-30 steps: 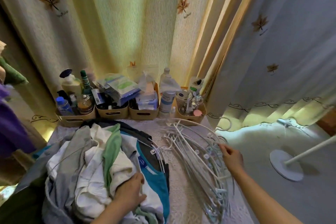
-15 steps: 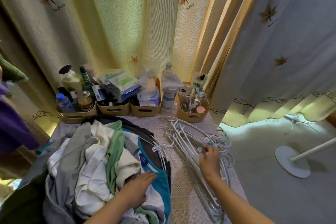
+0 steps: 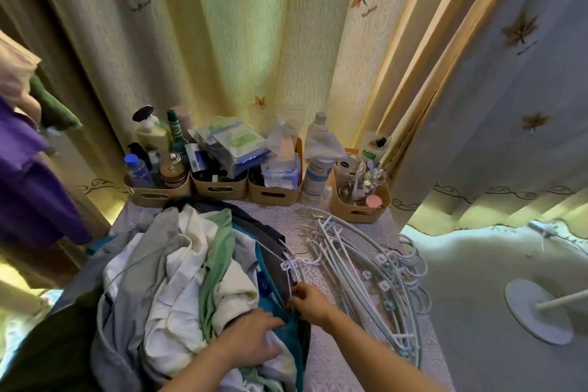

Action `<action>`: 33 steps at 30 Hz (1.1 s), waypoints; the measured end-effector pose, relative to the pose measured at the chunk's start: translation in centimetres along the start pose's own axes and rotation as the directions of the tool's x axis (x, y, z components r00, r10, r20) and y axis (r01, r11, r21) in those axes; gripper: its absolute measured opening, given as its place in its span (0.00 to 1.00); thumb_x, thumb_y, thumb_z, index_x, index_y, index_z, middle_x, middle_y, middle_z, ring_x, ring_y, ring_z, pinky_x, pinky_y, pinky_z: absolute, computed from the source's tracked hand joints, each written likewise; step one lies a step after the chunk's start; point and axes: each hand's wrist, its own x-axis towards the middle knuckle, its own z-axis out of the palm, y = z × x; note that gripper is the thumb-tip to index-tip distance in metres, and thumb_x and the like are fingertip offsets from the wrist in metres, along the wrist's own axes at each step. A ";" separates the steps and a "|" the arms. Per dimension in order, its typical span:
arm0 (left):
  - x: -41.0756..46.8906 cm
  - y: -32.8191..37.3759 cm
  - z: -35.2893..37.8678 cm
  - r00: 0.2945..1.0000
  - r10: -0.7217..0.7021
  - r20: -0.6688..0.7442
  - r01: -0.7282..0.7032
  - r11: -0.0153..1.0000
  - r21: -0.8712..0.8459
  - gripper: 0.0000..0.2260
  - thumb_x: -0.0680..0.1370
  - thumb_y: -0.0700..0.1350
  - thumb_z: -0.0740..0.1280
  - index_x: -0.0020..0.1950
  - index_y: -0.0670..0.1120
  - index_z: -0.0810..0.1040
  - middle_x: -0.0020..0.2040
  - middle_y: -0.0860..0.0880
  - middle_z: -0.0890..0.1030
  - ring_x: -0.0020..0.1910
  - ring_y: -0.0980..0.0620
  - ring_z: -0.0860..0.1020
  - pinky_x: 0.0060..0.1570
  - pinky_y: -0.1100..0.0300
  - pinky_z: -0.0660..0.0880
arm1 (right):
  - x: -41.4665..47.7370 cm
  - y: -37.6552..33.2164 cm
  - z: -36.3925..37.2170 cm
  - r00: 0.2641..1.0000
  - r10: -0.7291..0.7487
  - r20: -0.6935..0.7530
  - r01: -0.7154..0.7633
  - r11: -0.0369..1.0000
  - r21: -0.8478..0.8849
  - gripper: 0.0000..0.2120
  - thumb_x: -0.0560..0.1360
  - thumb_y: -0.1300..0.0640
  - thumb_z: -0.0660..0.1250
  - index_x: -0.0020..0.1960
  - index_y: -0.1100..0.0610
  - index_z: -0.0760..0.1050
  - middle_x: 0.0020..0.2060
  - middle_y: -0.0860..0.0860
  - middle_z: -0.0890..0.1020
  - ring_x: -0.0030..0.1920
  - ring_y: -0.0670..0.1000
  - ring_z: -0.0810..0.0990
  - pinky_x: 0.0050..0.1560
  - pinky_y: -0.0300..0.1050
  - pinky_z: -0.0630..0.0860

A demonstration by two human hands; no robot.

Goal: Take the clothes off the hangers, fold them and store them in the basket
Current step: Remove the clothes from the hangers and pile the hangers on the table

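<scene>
The clothes (image 3: 171,283) lay in a heap on the table (image 3: 321,360), filling the lower left of the frame: grey, white, green and dark pieces, with a teal top (image 3: 270,305) along the heap's right edge. A white hanger (image 3: 290,264) showed at that top's neck, its clip just above the right hand (image 3: 310,299)

The left hand (image 3: 251,340) reached in from the bottom centre and lay flat on the white cloth, fingers straight and a little spread, tips touching the teal top. The right hand, just to its right, had its fingers curled and pinched the teal top's edge beside the hanger's wire; whether the wire was in the pinch too could not be told

Right of centre, bare hangers (image 3: 366,274) lay in a loose pile on the table, hooks toward the right. Across the middle of the frame a row of tubs (image 3: 219,189) full of bottles and packets stood against the curtain (image 3: 254,41). A purple cloth (image 3: 28,188) hung at the left edge, and a round white base (image 3: 537,315) stood on the floor at lower right
</scene>
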 end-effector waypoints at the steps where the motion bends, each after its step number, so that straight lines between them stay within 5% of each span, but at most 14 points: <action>1: -0.4 -0.1 -0.1 0.999 0.003 -0.038 -0.005 0.999 -0.041 0.22 0.77 0.57 0.62 0.70 0.53 0.70 0.60 0.49 0.75 0.59 0.51 0.72 0.56 0.61 0.67 | 0.1 -0.2 0.0 0.999 -0.029 0.044 0.030 1.000 -0.003 0.05 0.79 0.57 0.63 0.49 0.55 0.77 0.39 0.49 0.80 0.37 0.45 0.76 0.39 0.38 0.75; 3: -1.0 -0.3 -0.3 0.992 0.002 -0.122 -0.016 0.993 -0.117 0.20 0.77 0.57 0.63 0.67 0.54 0.73 0.59 0.52 0.76 0.56 0.54 0.74 0.52 0.66 0.67 | 0.0 -0.9 -0.1 0.991 -0.066 0.119 0.067 0.998 -0.005 0.08 0.80 0.56 0.62 0.49 0.57 0.79 0.33 0.45 0.78 0.31 0.41 0.72 0.32 0.32 0.70; 6: -1.5 -0.3 -0.3 0.974 0.031 -0.222 -0.063 0.988 -0.140 0.15 0.78 0.53 0.64 0.63 0.52 0.76 0.56 0.54 0.78 0.53 0.56 0.75 0.48 0.74 0.62 | 0.3 -1.6 -0.1 0.989 -0.100 0.113 0.111 0.990 -0.091 0.11 0.79 0.55 0.63 0.38 0.54 0.73 0.30 0.47 0.73 0.31 0.46 0.70 0.33 0.39 0.67; 10: -1.5 0.3 -0.5 0.977 0.042 -0.209 -0.086 0.974 -0.209 0.14 0.77 0.54 0.65 0.60 0.51 0.78 0.56 0.57 0.79 0.53 0.62 0.75 0.47 0.80 0.62 | 0.0 -1.3 0.1 0.986 -0.132 0.103 0.143 0.985 -0.098 0.12 0.79 0.53 0.64 0.39 0.57 0.71 0.32 0.54 0.72 0.33 0.49 0.67 0.37 0.42 0.64; 14: -1.2 0.7 -1.0 0.996 -0.029 -0.084 -0.002 0.937 -0.349 0.14 0.80 0.55 0.60 0.38 0.50 0.73 0.41 0.58 0.74 0.40 0.57 0.73 0.41 0.65 0.66 | -0.9 -0.8 0.6 0.978 -0.190 0.086 0.199 0.974 -0.111 0.19 0.79 0.51 0.63 0.31 0.53 0.66 0.26 0.48 0.64 0.27 0.45 0.61 0.29 0.39 0.60; 19: 0.0 0.7 -1.2 0.932 -0.310 -0.187 0.200 0.872 -0.448 0.10 0.80 0.54 0.61 0.43 0.49 0.70 0.39 0.51 0.74 0.38 0.53 0.73 0.39 0.62 0.68 | -2.3 -0.3 0.5 0.979 -0.185 0.081 0.197 0.966 -0.166 0.13 0.78 0.50 0.64 0.45 0.60 0.78 0.28 0.46 0.69 0.28 0.41 0.65 0.28 0.33 0.61; 22: 1.4 1.7 -1.4 0.921 -0.313 -0.232 0.144 0.828 -0.542 0.11 0.79 0.52 0.63 0.42 0.46 0.72 0.37 0.50 0.75 0.36 0.55 0.73 0.36 0.64 0.68 | -3.1 -0.3 0.4 0.972 -0.214 0.097 0.232 0.943 -0.240 0.13 0.77 0.51 0.65 0.52 0.60 0.79 0.32 0.48 0.73 0.30 0.41 0.68 0.31 0.32 0.65; 25: 2.2 1.5 -1.3 0.900 -0.357 -0.251 0.118 0.752 -0.648 0.11 0.79 0.47 0.64 0.39 0.44 0.76 0.37 0.40 0.78 0.35 0.50 0.74 0.39 0.57 0.70 | -3.7 -0.4 0.3 0.965 -0.227 0.131 0.254 0.933 -0.256 0.11 0.76 0.52 0.68 0.53 0.59 0.78 0.41 0.54 0.80 0.38 0.48 0.75 0.46 0.44 0.72; 27: 2.3 1.0 -1.4 0.891 -0.363 -0.273 0.101 0.745 -0.660 0.12 0.79 0.45 0.65 0.37 0.44 0.78 0.38 0.37 0.80 0.35 0.48 0.76 0.40 0.54 0.73 | -3.9 -0.4 0.0 0.967 -0.217 0.135 0.245 0.937 -0.250 0.10 0.75 0.51 0.69 0.47 0.59 0.77 0.38 0.55 0.78 0.38 0.51 0.73 0.45 0.47 0.70; 29: 2.3 0.6 -1.9 0.867 -0.417 -0.273 0.079 0.656 -0.751 0.13 0.79 0.42 0.65 0.36 0.42 0.79 0.33 0.40 0.80 0.31 0.48 0.78 0.39 0.52 0.77 | -4.0 -0.5 -0.6 0.969 -0.207 0.131 0.238 0.923 -0.302 0.12 0.75 0.50 0.68 0.48 0.60 0.78 0.39 0.55 0.78 0.39 0.50 0.73 0.44 0.46 0.70; 33: 3.0 0.5 -3.7 0.847 -0.475 -0.238 0.059 0.529 -0.846 0.13 0.80 0.42 0.63 0.36 0.41 0.77 0.30 0.46 0.79 0.25 0.52 0.79 0.23 0.64 0.72 | -4.5 -0.5 -1.4 0.953 -0.263 0.151 0.302 0.868 -0.394 0.14 0.74 0.50 0.70 0.53 0.60 0.78 0.50 0.57 0.82 0.47 0.54 0.78 0.48 0.47 0.73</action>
